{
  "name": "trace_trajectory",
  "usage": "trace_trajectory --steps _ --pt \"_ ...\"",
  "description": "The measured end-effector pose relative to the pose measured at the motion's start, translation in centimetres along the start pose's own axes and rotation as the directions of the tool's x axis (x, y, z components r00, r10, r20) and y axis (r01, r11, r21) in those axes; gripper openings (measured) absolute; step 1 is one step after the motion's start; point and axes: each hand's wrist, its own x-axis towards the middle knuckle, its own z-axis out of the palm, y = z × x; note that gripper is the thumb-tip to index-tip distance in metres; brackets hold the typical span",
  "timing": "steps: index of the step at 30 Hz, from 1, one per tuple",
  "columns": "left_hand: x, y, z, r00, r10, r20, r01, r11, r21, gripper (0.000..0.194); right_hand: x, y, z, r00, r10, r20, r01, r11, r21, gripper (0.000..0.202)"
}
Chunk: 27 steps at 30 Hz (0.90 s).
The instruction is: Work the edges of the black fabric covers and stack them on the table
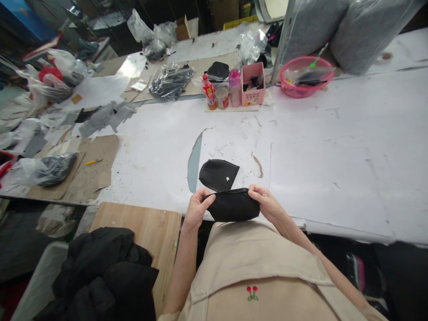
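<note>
A black fabric piece (233, 206) is stretched between my two hands at the table's front edge, just in front of the beige apron. My left hand (200, 206) pinches its upper left corner between thumb and fingers. At the upper right corner, my right hand (264, 199) grips it in the same way. Just beyond it, a second black piece (218, 174) with a rounded left end and a small white mark lies flat on the white table surface (301, 147).
Beyond the work area stand a red-capped bottle (208, 92), a jar (221, 97), a pink bottle (235, 87) and a pink box (253, 84). A pink basket (306, 89) is further right. Black fabric (110, 272) is heaped by a wooden board (160, 227) at lower left.
</note>
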Motion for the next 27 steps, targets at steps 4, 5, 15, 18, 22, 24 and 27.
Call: trace_trajectory --steps 4,5,15,18,22,24,27 --pt "0.1 0.0 0.0 1.0 0.014 -0.007 -0.014 0.999 0.034 0.034 0.2 -0.1 0.0 0.996 -0.091 -0.027 0.088 0.993 -0.076 0.034" --pt "0.2 0.0 0.0 1.0 0.014 -0.009 -0.014 0.999 0.044 0.034 0.3 -0.2 0.1 0.992 -0.121 -0.03 0.118 0.988 -0.098 0.033" --pt "0.1 0.1 0.2 1.0 0.01 -0.005 -0.01 0.999 0.037 0.034 0.4 0.2 0.4 0.986 -0.155 -0.061 0.151 0.986 -0.071 0.035" --pt "0.1 0.1 0.2 1.0 0.001 -0.001 -0.001 1.0 0.02 0.034 0.5 0.4 0.4 0.99 -0.118 -0.071 0.115 0.992 -0.047 0.033" --pt "0.0 0.1 0.2 1.0 -0.008 0.007 0.008 1.0 0.016 0.034 0.6 0.2 0.8 0.992 -0.061 -0.108 0.057 0.997 -0.046 0.036" --pt "-0.1 0.1 0.1 1.0 -0.011 0.01 0.011 1.0 0.02 0.034 0.5 0.0 1.0 0.991 -0.036 -0.126 0.031 0.999 -0.042 0.037" --pt "-0.2 0.1 0.1 1.0 -0.001 0.028 0.0 1.0 0.027 0.034 0.3 -0.1 1.2 0.99 -0.007 -0.139 0.002 0.999 -0.032 0.039"
